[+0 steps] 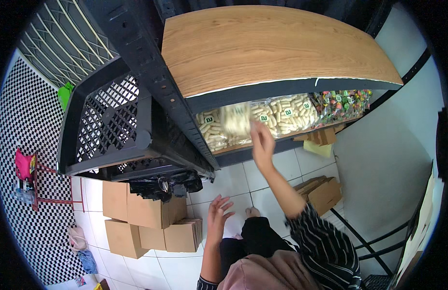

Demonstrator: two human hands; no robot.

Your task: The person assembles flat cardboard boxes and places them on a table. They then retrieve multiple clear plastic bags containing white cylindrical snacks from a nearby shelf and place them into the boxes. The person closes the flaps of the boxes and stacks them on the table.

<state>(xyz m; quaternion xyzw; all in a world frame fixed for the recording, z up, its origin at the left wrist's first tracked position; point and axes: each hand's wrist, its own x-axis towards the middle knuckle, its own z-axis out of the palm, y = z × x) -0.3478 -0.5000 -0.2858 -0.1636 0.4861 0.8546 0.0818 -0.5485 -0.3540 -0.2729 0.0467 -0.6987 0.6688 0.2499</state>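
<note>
My right hand (262,143) reaches to the lower shelf and grips the right edge of a clear plastic bag of pale stick-shaped snacks (236,123). That bag is blurred by motion. Around it stand more such bags (291,113), upright in a row, each with a small printed sticker. To their right are clear bags of colourful sweets or snacks (342,105). Lower in the view, my left hand (217,214) hovers over the tiled floor with its fingers apart, holding nothing.
Above the bags is a wood-topped shelf (274,47) on a dark metal upright (151,72). Black plastic crates (108,119) stand left. Cardboard boxes (144,206) sit on the tiles, and folded cartons (323,195) lean by the wall. A black metal frame (376,250) is at right.
</note>
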